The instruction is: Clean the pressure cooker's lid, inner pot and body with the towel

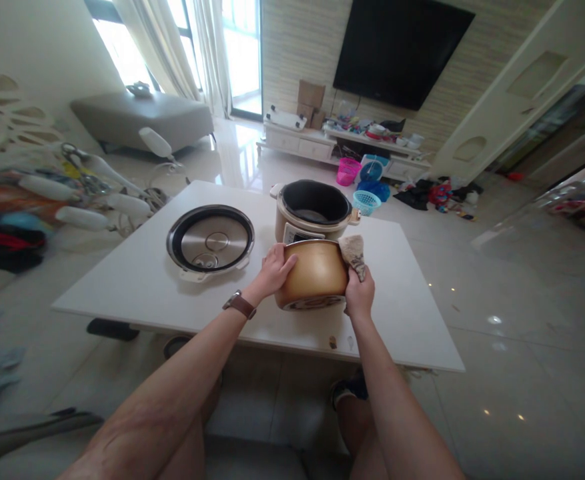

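Note:
A gold inner pot [315, 275] is tipped on its side above the white table [137, 287], its base facing me. My left hand [273, 269] grips the pot's left rim, fingers curled over the edge. My right hand [359, 291] presses a stained rag [353, 254] against the pot's right side. Just behind the pot stands the cooker body [312, 210], open, with a dark cavity. The cooker's lid [210, 242] lies upside down on the table to the left.
Small crumbs [333, 343] lie near the table's front edge. A grey sofa [142, 117] stands at the back left, a TV stand [342, 143] with clutter and plastic baskets [357, 183] behind. Clothes on a drying rack [47, 200] sit left. Glossy tiled floor lies to the right.

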### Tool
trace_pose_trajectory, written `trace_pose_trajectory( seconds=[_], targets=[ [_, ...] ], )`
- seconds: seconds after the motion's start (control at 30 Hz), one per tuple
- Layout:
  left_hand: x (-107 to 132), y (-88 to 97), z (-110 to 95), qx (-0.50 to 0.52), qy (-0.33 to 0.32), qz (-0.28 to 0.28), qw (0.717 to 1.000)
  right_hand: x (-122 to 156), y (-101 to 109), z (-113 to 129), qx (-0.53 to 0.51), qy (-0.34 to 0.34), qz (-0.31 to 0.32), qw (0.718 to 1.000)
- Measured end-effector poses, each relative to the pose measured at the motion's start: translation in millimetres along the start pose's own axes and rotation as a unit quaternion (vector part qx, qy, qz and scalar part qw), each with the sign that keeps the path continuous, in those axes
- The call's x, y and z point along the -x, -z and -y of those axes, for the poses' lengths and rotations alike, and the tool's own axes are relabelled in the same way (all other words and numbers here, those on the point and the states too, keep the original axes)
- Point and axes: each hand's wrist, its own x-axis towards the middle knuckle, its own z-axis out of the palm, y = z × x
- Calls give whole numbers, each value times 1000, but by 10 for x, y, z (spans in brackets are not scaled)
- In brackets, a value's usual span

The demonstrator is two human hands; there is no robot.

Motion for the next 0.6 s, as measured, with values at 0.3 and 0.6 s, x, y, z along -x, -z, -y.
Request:
trace_pose_trajectory(
  seconds=[0.3, 0.6],
  targets=[
    [-9, -5, 10, 0, -2, 2, 1000, -3, -9, -6, -1, 3, -1, 1000],
    [-8, 48, 34, -12, 3, 15, 1000, 180, -8, 136, 66, 246, 59, 965]
  ],
)
